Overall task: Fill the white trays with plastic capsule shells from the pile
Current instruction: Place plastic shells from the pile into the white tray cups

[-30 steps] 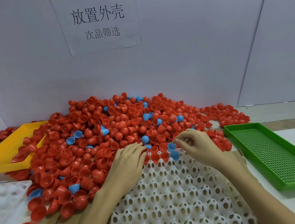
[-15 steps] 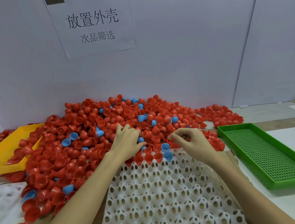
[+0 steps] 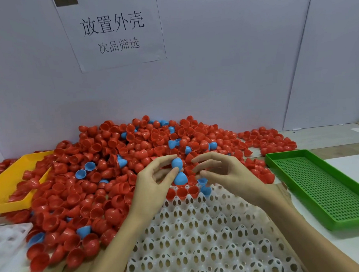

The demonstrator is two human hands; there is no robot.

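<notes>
Two joined blue shells [image 3: 178, 171], hinged at a thin waist, are held up just above the far edge of the white tray [image 3: 199, 237], over the near edge of the pile [image 3: 118, 171]. The left hand [image 3: 154, 182] has them in its grip, thumb and forefinger curled round the pair; the right hand [image 3: 223, 173] is alongside with relaxed, half-bent fingers, its grip released as far as I can tell, though whether a fingertip touches the lower shell is unclear. To do this step well, I would judge, the pair should be turned so both cups face up, then lowered into two adjoining pockets next to the red shells [image 3: 182, 192] and blue shells [image 3: 204, 188] already seated in the far row, and pressed lightly until they sit level. Most of the tray is not yet filled, so working row by row from the far edge toward the body looks sensible. The shells are thin, glossy, hard plastic, domed on one side and hollow on the other, so they should slip and roll easily. The tray is matt white, moulded in rows of cone-like peaks with oval holes. A yellow tray [image 3: 9, 178] lies left, half buried under the pile, and a green perforated tray [image 3: 329, 189] lies right on the counter [image 3: 356, 163].
</notes>
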